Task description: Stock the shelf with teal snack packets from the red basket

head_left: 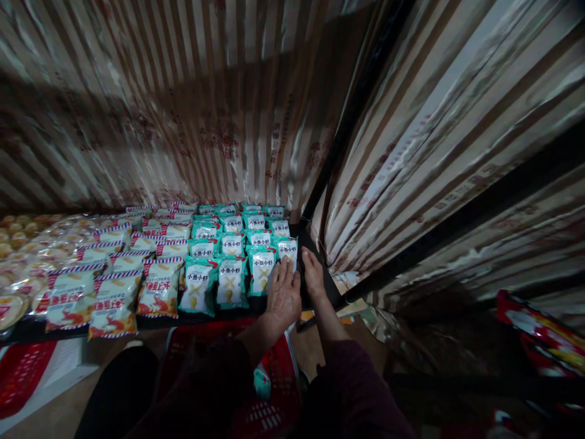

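Rows of teal-and-white snack bags (232,281) stand at the right end of a black shelf (336,294). At the front corner, my left hand (284,294) lies with stretched fingers against the face of the rightmost snack bag (287,248), hiding its lower part. My right hand (312,273) is upright along that bag's right side, its fingers stretched out and the palm turned inward. Whether the right hand touches the bag I cannot tell. Left of the teal bags are rows of snack bags with striped edges (158,286).
Round clear-wrapped packs (13,308) fill the shelf's left. Black posts (336,143) and a patterned curtain (219,122) border the back and right. Below is a red basket (183,347) with a teal bag (262,383) inside. Red packages (539,329) are at the lower right.
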Tool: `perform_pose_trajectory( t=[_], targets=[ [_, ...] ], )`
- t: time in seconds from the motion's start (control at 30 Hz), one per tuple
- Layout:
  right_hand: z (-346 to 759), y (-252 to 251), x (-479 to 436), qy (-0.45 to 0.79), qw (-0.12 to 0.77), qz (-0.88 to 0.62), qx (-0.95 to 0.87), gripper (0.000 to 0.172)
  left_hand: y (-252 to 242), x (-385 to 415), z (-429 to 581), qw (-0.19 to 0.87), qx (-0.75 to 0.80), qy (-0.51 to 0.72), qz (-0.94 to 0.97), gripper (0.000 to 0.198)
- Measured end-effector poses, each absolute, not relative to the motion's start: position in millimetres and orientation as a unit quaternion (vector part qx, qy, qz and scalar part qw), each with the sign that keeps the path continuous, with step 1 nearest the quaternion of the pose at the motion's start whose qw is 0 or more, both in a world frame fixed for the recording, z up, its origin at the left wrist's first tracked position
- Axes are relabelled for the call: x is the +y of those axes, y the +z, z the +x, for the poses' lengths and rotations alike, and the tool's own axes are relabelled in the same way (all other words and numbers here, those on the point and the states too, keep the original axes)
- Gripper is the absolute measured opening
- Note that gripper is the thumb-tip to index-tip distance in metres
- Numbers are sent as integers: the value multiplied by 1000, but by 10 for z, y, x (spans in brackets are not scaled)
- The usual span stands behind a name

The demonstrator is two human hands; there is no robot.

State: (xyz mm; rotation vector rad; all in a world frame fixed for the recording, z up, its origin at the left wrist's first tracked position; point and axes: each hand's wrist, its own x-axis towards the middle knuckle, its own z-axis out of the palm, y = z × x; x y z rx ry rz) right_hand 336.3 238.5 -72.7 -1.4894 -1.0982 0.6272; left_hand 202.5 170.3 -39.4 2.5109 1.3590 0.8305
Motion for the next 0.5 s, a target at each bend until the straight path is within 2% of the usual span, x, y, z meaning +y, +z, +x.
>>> perform_pose_trajectory(
  t=[0.3, 0.5],
  targets=[
    [2938, -679, 1571, 204, 599, -625, -457, 46, -571, 992, 1810, 121, 453, 236, 851, 38],
    [2559, -1047, 974, 219, 589, -630, -456, 36, -911, 497, 1488, 178, 484, 161, 841, 35]
  ],
)
